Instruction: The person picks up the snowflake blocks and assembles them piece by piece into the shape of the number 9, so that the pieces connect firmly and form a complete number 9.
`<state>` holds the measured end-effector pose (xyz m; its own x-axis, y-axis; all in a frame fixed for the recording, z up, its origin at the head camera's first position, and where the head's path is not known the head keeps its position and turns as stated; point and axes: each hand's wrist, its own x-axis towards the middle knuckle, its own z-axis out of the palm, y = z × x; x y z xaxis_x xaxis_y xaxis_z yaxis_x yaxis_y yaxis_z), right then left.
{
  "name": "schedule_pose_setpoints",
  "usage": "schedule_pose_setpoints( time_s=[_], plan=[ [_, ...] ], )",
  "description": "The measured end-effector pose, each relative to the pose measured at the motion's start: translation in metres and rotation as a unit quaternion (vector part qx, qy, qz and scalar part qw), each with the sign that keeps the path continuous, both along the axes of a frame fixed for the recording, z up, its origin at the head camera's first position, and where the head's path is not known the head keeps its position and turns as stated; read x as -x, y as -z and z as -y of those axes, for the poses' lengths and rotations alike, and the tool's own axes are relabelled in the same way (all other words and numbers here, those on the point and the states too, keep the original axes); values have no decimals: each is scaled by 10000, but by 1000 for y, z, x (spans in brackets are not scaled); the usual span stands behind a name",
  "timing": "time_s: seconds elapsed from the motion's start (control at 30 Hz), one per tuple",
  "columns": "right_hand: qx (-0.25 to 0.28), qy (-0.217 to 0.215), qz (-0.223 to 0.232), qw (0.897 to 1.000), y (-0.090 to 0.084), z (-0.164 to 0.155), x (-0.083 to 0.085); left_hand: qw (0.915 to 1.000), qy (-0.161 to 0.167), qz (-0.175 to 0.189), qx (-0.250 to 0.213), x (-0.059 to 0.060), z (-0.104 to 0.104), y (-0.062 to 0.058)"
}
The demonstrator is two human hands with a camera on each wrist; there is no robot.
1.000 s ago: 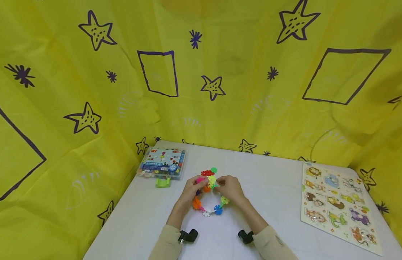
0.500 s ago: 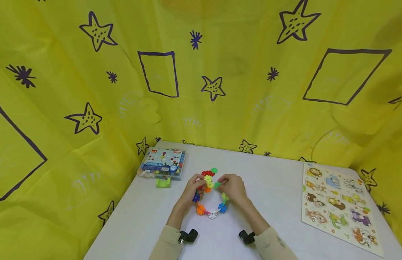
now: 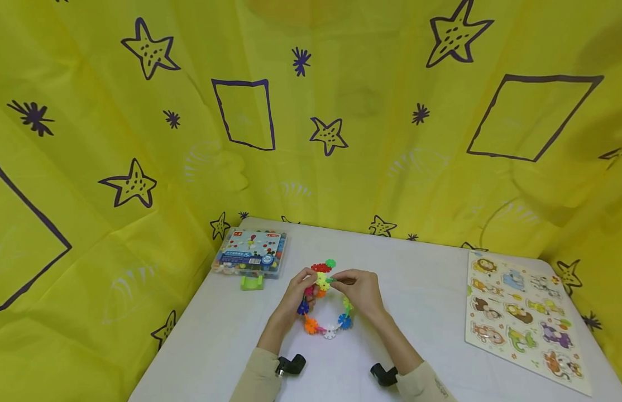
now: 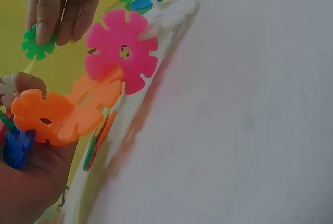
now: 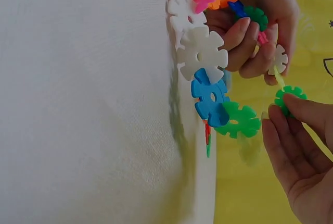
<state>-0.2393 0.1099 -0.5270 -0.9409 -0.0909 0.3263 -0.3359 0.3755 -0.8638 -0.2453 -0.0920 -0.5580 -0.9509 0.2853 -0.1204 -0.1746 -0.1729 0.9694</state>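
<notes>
The ring (image 3: 325,304) of snowflake discs stood near the middle of the table (image 3: 431,290), its open top end pinched in the left hand (image 3: 297,293). The right hand (image 3: 358,290) pinched a green disc (image 5: 289,99) just beside that end, on the ring's right, so both hands were equally near. The box (image 3: 252,254) and the puzzle (image 3: 522,318) lay well apart, leaving free room around.

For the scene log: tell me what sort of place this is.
Probably a children's play corner: a yellow star-printed curtain backs a white table bearing a box of snowflake pieces and an animal puzzle board.
</notes>
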Motion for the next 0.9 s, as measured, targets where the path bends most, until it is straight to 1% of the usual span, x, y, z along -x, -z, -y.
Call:
schedule_pose_setpoints(
  time_s=[0.13,0.33,0.47,0.57,0.7,0.83,0.9],
  plan=[
    [121,11,-129,9998,1,1,-2,9998,160,39,-149,-1,0,0],
    [160,87,-411,9990,2,1,-4,9981,325,230,-469,-1,-2,1],
    [206,122,-298,9993,2,0,-5,9963,468,303,-650,-1,-5,2],
    [243,182,-133,9995,3,-1,-5,9943,670,307,-774,-3,-7,2],
    [338,150,-107,9993,3,-3,-5,9923,928,196,-793,-4,-9,2],
    [385,70,-165,9991,2,-1,-4,9933,959,1,-645,-5,-8,1],
    [411,51,-152,9990,2,0,-4,9937,948,-38,-596,-5,-7,0]
  ],
)
